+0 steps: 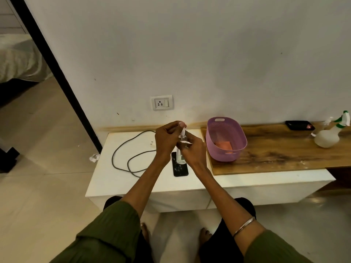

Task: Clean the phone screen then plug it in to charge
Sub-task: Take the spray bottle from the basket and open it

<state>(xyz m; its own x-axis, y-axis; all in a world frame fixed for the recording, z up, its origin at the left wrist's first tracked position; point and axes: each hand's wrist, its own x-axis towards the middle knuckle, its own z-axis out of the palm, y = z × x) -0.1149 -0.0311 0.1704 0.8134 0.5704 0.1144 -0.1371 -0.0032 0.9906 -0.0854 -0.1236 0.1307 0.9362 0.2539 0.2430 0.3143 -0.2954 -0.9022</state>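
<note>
Green sleeves (pixel 106 234) reach forward; both hands grip a small clear spray bottle (pixel 182 147), left hand (pixel 167 137) pinching its top, right hand (pixel 192 149) wrapping its body. Below lies a phone (pixel 180 168) on the white tabletop (pixel 114 179), partly hidden, between a cable (pixel 129 154) and purple basket (pixel 226 139).

The person wears a loose olive-green top of soft, finely creased fabric, its wide sleeves pushed up so that the left sleeve (pixel 106 232) and the right sleeve (pixel 271 249) both end near the elbow, leaving the forearms bare. A thin silver-coloured metal bangle (pixel 244 226) circles the right forearm just above the cuff of the right sleeve. Below the sleeves, dark, nearly black trousers (pixel 226 242) cover the legs, and bare toes (pixel 204 234) show on the floor between the two sleeves.
</note>
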